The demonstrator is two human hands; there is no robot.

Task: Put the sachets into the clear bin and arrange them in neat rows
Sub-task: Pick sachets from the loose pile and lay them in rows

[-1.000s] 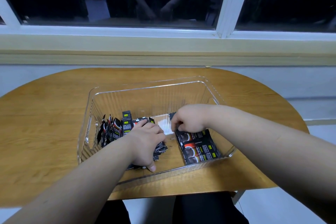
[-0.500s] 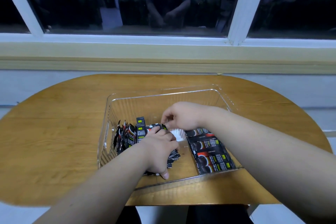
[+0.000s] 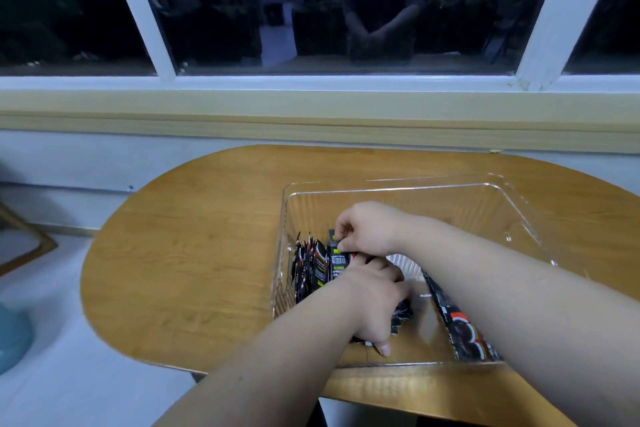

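A clear bin (image 3: 450, 187) sits on the wooden table (image 3: 194, 253). Black sachets (image 3: 311, 269) stand on edge in a row against the bin's left wall. My left hand (image 3: 375, 298) is inside the bin, its fingers curled round a bundle of upright sachets, thumb low near the front wall. My right hand (image 3: 367, 230) reaches across from the right and pinches the top of one standing sachet (image 3: 337, 260) at the row's end. More sachets (image 3: 464, 326) lie flat along the bin's right side, partly hidden by my right forearm.
The table butts against a wall with a pale sill (image 3: 311, 107) and a dark window that reflects a person. A blue-grey round object (image 3: 10, 336) sits on the floor at the far left. Bare wood stretches left of the bin.
My right hand has moved left, from the middle of the bin to the top of the standing row. The view has swung left, so the bin now sits right of centre.
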